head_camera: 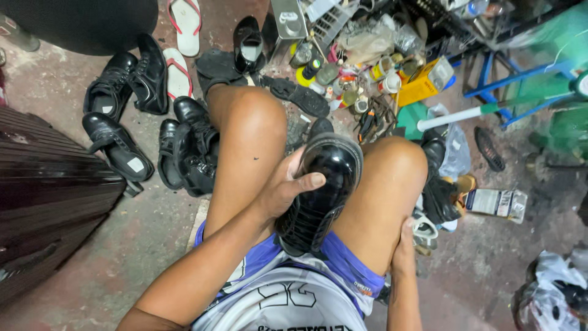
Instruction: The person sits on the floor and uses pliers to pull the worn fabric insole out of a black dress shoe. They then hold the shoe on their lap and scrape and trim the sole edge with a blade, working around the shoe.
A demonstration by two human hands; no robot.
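A glossy black lace-up shoe (321, 184) lies between my bare knees, toe pointing away from me. My left hand (283, 187) wraps around its left side, thumb across the upper, holding it. My right hand (405, 245) is low beside my right thigh, fingers pointing down toward the floor; whether it holds anything is hidden by the leg.
Several black shoes (131, 104) and a pair of pink-strapped flip-flops (182, 37) lie on the concrete floor to the left. Tins, bottles and tools (361, 73) crowd the floor ahead. A dark wooden surface (49, 184) is at left, a blue metal frame (514, 79) at right.
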